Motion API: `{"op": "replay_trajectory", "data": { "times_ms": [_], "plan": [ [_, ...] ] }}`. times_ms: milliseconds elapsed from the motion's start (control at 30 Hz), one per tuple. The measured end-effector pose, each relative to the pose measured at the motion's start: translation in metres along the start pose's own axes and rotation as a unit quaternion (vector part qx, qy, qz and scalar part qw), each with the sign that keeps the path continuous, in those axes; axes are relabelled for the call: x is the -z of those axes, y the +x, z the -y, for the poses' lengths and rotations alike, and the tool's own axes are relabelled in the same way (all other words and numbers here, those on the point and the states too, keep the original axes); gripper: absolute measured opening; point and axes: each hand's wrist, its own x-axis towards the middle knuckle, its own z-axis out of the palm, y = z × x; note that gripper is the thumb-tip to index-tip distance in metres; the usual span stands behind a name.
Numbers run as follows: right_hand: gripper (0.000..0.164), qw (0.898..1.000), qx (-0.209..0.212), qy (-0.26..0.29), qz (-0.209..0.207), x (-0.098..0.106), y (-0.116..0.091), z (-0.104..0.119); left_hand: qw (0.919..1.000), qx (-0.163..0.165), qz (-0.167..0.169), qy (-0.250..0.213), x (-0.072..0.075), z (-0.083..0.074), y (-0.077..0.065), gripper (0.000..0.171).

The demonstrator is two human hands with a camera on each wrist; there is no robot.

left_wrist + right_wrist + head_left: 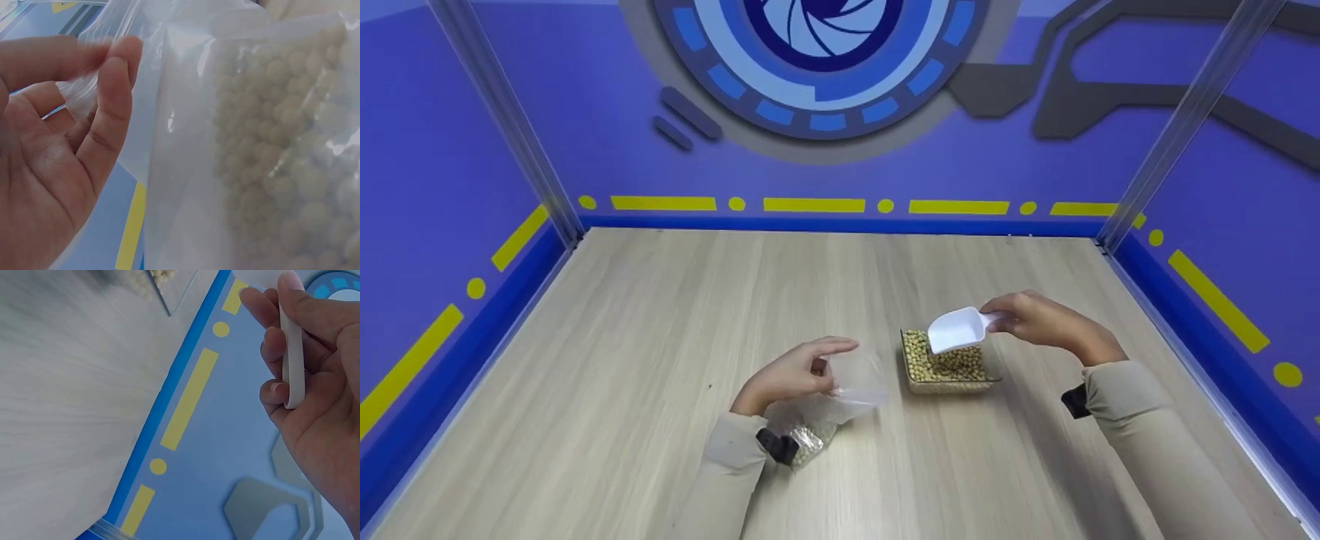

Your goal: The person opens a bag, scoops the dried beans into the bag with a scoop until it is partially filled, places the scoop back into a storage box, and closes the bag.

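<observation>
A white plastic scoop (958, 330) is tilted above a clear rectangular container (952, 387) that holds pale dried beans (924, 361). My right hand (1046, 324) grips the scoop's handle (293, 360), with the fingers curled round it in the right wrist view. My left hand (791, 373) pinches the rim of a clear plastic zip bag (859, 382) between thumb and finger. Round pale beans (281, 163) fill the bag's lower part, which lies on the table below the left wrist. From the head view I cannot tell whether the scoop holds anything.
The wood-grain table (660, 315) is bounded by a blue back wall (825, 180) and side walls with yellow dashes. Metal posts (1177, 120) stand at the back corners. Dark wrist devices (777, 447) sit on both sleeves.
</observation>
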Motion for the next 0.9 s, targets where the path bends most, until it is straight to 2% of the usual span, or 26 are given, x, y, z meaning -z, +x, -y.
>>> {"op": "replay_trajectory", "data": {
  "times_ms": [133, 567, 900],
  "plan": [
    [0.024, 1.000, 0.004, -0.010, 0.005, 0.002, -0.003, -0.002, 1.0000, 0.002, 0.002, -0.003, 0.000, 0.001, 0.000, 0.063],
    [0.021, 0.995, 0.022, -0.094, 0.013, 0.017, -0.010, -0.005, 0.9999, 0.009, 0.000, -0.005, -0.002, 0.000, 0.000, 0.065],
    [0.014, 0.981, 0.055, -0.188, -0.001, 0.014, -0.011, 0.003, 1.0000, 0.007, -0.005, 0.001, -0.001, -0.001, 0.001, 0.065]
  ]
}}
